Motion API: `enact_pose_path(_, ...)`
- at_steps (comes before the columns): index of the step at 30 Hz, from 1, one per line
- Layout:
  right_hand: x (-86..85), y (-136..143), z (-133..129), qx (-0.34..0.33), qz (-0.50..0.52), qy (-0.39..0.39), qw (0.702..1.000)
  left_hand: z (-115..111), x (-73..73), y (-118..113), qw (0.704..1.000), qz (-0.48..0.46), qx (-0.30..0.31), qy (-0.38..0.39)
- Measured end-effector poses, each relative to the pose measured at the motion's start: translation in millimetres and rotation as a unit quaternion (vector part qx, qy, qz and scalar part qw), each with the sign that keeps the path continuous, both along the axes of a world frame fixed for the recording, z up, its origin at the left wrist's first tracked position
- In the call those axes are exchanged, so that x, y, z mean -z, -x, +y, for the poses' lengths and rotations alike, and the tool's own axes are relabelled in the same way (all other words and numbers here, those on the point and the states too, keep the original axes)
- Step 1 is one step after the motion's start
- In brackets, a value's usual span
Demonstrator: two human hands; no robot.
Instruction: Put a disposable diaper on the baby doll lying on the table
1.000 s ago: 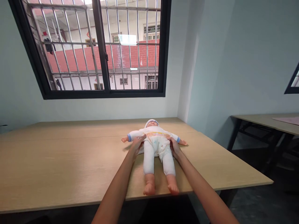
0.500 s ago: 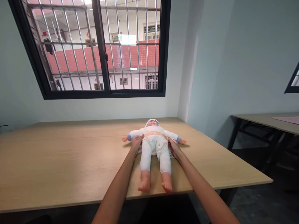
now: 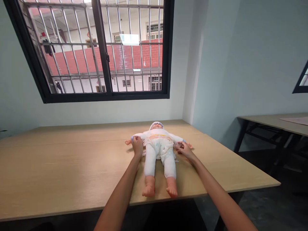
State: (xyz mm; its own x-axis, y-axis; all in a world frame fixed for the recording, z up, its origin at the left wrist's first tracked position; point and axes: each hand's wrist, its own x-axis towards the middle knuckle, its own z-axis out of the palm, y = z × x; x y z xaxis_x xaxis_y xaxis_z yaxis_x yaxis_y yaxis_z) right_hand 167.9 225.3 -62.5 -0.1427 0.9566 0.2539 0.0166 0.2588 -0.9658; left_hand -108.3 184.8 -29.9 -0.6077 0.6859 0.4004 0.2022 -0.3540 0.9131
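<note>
A baby doll (image 3: pixel 154 136) lies on its back on the wooden table, feet towards me and arms spread. It has a patterned cap, a white long-sleeved top with blue cuffs, white leggings and a pale diaper (image 3: pixel 161 147) around its hips. My left hand (image 3: pixel 138 146) is closed beside the doll's blue cuff on the left; what its fingers hold, if anything, is hidden. On the other side, my right hand (image 3: pixel 185 149) has its fingers pinched together by the diaper's edge, under the doll's forearm. What lies between those fingertips is too small to tell.
The light wooden table (image 3: pixel 72 170) runs under a barred window (image 3: pixel 108 54) in the wall. Its front edge is just past the doll's feet (image 3: pixel 149 189). A second table (image 3: pixel 269 123) with a pinkish sheet stands at the right.
Both hands have moved outward from the diaper's sides, the left to the doll's cuff and the right towards its forearm. The doll stays in place. The view has shifted slightly.
</note>
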Motion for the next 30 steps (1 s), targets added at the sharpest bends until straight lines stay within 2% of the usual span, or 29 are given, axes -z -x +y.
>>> enact_pose_path(2, -5.5, -13.4, -7.2, -0.056, -0.045, 0.012, 0.997, -4.8, -12.0, -6.0, 0.999, 0.046, -0.017, -0.015)
enact_pose_path(4, -11.1, -20.2, -15.5, -0.165, -0.093, 0.025, 0.982, -11.4, -23.7, -17.5, 0.996, 0.087, -0.014, -0.032)
enact_pose_path(6, -15.1, -20.3, -22.4, -0.24, -0.127, 0.022, 0.962, -19.2, -34.5, -34.4, 0.983, 0.174, 0.003, -0.058)
enact_pose_path(7, -16.2, -18.5, -24.8, -0.251, -0.142, 0.013, 0.957, -23.1, -39.6, -44.4, 0.968, 0.242, 0.017, -0.071)
enact_pose_path(8, -16.6, -16.4, -26.3, -0.25, -0.154, 0.004, 0.956, -26.9, -44.7, -54.9, 0.942, 0.323, 0.036, -0.081)
enact_pose_path(10, -15.9, -12.7, -26.8, -0.241, -0.167, -0.01, 0.956, -32.5, -54.3, -76.1, 0.867, 0.485, 0.079, -0.088)
enact_pose_path(12, -14.0, -11.8, -24.9, -0.245, -0.17, -0.008, 0.954, -34.2, -61.7, -94.6, 0.797, 0.588, 0.113, -0.077)
enact_pose_path(13, -13.0, -12.4, -23.5, -0.248, -0.169, -0.003, 0.954, -33.4, -63.9, -101.9, 0.772, 0.62, 0.121, -0.067)
enact_pose_path(15, -10.6, -14.4, -20.1, -0.247, -0.166, 0.009, 0.955, -29.0, -63.9, -111.3, 0.745, 0.655, 0.12, -0.038)
enact_pose_path(19, -4.7, -14.8, -12.7, -0.198, -0.109, 0.009, 0.974, -19.4, -50.7, -110.2, 0.736, 0.668, 0.104, 0.023)
enact_pose_path(24, 4.8, -7.4, -1.7, -0.12, -0.056, -0.016, 0.991, -19.3, -38.6, -100.9, 0.732, 0.671, 0.121, 0.008)
enact_pose_path(30, 13.4, 5.4, 18.0, 0.052, -0.052, -0.033, 0.997, -22.2, -36.6, -103.7, 0.734, 0.666, 0.13, 0.004)
